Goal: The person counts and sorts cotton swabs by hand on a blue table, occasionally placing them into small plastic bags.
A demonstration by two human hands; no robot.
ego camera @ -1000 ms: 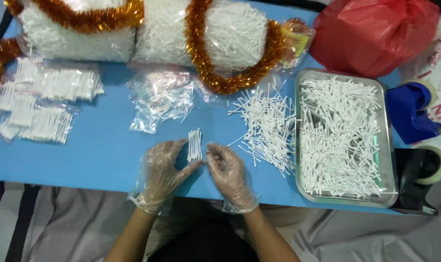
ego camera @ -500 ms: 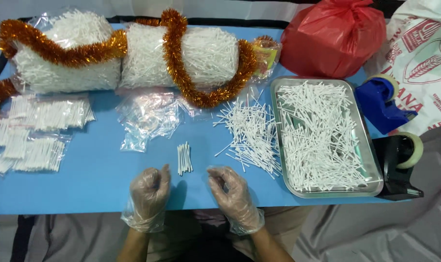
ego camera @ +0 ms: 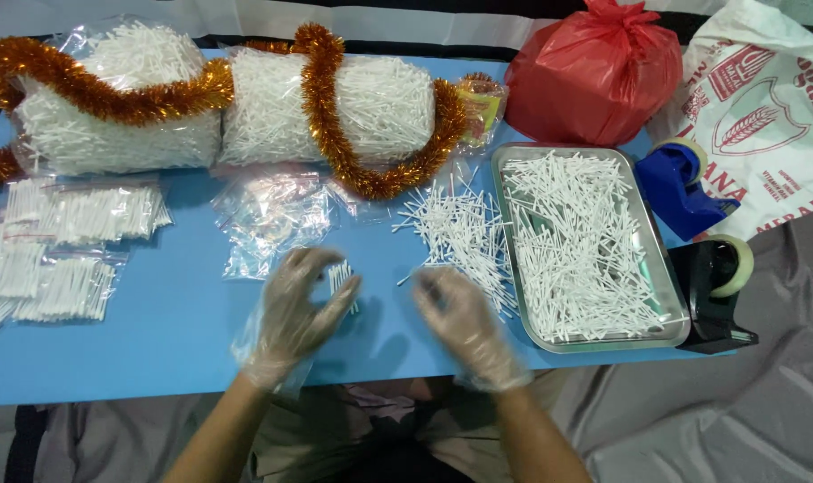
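Note:
Both my hands wear thin clear gloves and hover over the front of the blue table (ego camera: pixel 156 358). My left hand (ego camera: pixel 294 313) is blurred, fingers apart and curled beside a small bunch of white cotton swabs (ego camera: pixel 341 273) lying on the table. I cannot tell whether it touches the bunch. My right hand (ego camera: pixel 464 326) is open and blurred, holding nothing, just in front of a loose pile of swabs (ego camera: pixel 455 233). A metal tray (ego camera: pixel 603 343) full of swabs stands to its right.
Small empty plastic bags (ego camera: pixel 272 219) lie behind my left hand. Filled swab packets (ego camera: pixel 75 215) sit far left. Two big swab sacks (ego camera: pixel 370 103) wrapped in orange tinsel, a red bag (ego camera: pixel 594 76), a blue tape dispenser (ego camera: pixel 684 192) and a black one (ego camera: pixel 715 291) lie around.
The bunch of swabs that both hands held upright was laid on the table. The hands drew back, then moved forward again, the left one up to the bunch. The view shifted.

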